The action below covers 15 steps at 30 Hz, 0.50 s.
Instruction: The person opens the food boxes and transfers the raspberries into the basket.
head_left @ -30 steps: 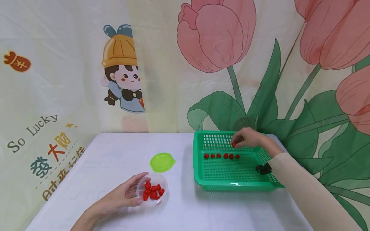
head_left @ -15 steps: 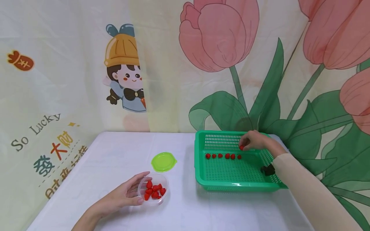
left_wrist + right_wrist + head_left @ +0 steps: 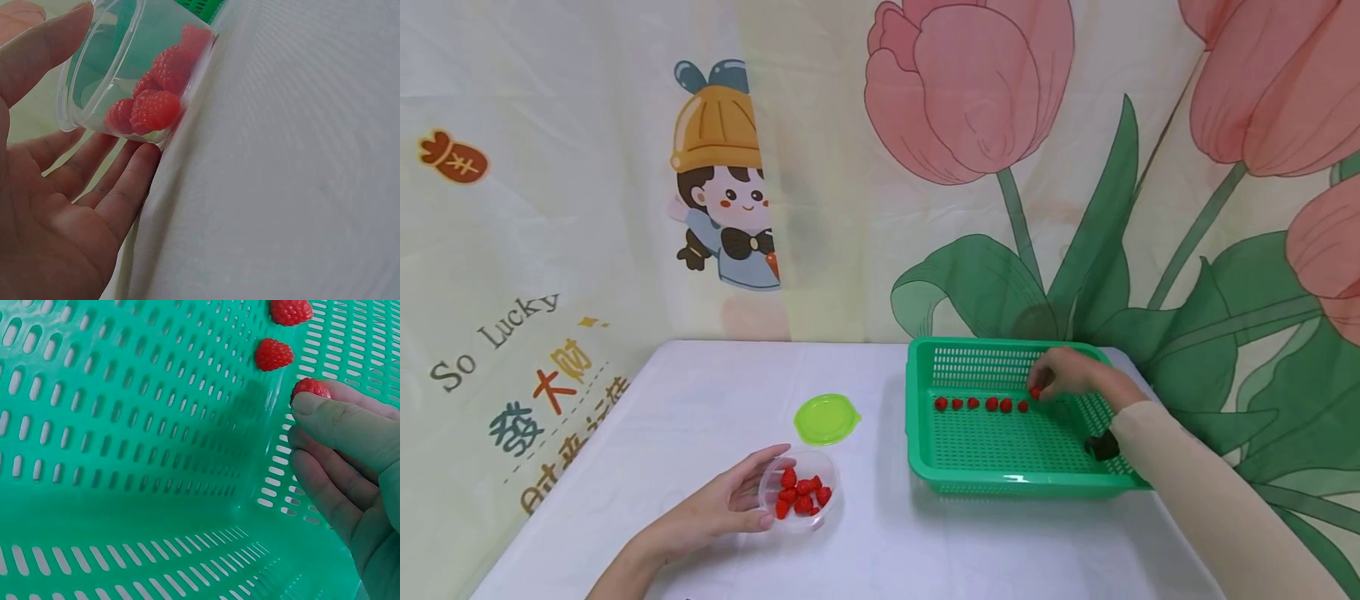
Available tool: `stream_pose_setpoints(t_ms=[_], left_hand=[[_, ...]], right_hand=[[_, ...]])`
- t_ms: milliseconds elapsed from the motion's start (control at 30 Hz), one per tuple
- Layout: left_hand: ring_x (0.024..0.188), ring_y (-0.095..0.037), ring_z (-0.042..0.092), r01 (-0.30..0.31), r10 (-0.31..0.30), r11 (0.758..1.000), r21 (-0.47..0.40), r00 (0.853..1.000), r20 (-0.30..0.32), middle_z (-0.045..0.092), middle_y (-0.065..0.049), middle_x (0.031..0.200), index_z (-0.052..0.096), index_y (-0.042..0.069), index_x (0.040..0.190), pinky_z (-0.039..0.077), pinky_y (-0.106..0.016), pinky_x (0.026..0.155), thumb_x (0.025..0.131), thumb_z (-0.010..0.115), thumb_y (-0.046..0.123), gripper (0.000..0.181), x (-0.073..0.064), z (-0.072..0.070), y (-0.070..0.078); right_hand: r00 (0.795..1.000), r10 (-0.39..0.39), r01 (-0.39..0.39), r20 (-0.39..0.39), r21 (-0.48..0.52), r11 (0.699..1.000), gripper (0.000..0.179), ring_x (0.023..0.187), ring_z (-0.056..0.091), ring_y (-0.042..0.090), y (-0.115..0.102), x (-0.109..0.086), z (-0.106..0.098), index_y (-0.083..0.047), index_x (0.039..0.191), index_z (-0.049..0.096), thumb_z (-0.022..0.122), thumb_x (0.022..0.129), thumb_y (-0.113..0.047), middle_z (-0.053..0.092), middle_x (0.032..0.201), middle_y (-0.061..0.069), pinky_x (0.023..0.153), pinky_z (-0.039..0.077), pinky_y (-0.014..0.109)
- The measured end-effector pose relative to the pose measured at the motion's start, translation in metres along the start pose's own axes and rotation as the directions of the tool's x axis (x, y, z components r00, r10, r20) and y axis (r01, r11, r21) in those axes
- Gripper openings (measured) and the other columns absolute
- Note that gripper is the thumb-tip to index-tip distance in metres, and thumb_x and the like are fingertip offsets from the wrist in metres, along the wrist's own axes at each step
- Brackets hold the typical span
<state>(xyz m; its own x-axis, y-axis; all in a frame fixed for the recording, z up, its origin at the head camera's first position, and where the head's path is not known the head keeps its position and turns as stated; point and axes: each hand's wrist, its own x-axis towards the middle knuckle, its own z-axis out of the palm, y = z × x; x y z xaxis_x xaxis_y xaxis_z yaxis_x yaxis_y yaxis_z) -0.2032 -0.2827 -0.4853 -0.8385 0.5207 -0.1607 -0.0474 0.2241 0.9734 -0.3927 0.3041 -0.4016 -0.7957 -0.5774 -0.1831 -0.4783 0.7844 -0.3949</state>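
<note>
My left hand (image 3: 718, 504) holds a clear plastic tub (image 3: 147, 31) on the white table, thumb by the rim and fingers along its side. Several red raspberries (image 3: 803, 504) lie inside the tub. Over at the right, my right hand (image 3: 1063, 372) reaches into a green slotted basket (image 3: 1022, 480). Between thumb and forefinger it pinches a raspberry (image 3: 312, 387) low over the basket floor. This berry is at the right end of a row of raspberries (image 3: 992, 404) along the back of the basket; two of the row show in the right wrist view.
A bright green lid (image 3: 826, 419) lies flat on the white tablecloth (image 3: 715, 392) behind the tub. The basket's walls rise around the right hand. Behind the table hangs a printed curtain (image 3: 827, 167) with tulips and a cartoon figure.
My right hand has moved right and down with the raspberry, from above the row to its right end. The left hand and tub have stayed in place.
</note>
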Motion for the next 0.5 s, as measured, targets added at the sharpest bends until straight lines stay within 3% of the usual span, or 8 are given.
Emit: stream_pose_setpoints(t_ms=[167, 500], left_hand=[[0.159, -0.046, 0.024, -0.017, 0.017, 1.0, 0.005, 1.0, 0.001, 0.028, -0.016, 0.172, 0.027, 0.026, 0.168, 0.051, -0.024, 0.107, 0.099, 0.072, 0.007, 0.084, -0.001, 0.0, -0.002], [0.159, -0.046, 0.025, -0.012, 0.012, 1.0, -0.001, 1.0, 0.003, 0.028, -0.015, 0.172, 0.026, 0.025, 0.168, 0.052, -0.026, 0.107, 0.1, 0.072, 0.008, 0.084, -0.001, 0.0, -0.001]], right_hand=[[1.0, -0.017, 0.017, 0.007, -0.016, 1.0, 0.016, 0.09, 0.068, 0.015, 0.003, 0.005, 0.006, -0.006, 0.103, 0.079, 0.082, 0.088, 0.0, 0.074, 0.098, 0.001, 0.082, 0.061, 0.037], [0.999, 0.032, -0.031, 0.028, -0.05, 0.998, 0.015, 0.086, 0.066, 0.013, 0.008, 0.009, 0.017, -0.008, 0.098, 0.078, 0.082, 0.088, 0.002, 0.073, 0.093, -0.001, 0.078, 0.06, 0.035]])
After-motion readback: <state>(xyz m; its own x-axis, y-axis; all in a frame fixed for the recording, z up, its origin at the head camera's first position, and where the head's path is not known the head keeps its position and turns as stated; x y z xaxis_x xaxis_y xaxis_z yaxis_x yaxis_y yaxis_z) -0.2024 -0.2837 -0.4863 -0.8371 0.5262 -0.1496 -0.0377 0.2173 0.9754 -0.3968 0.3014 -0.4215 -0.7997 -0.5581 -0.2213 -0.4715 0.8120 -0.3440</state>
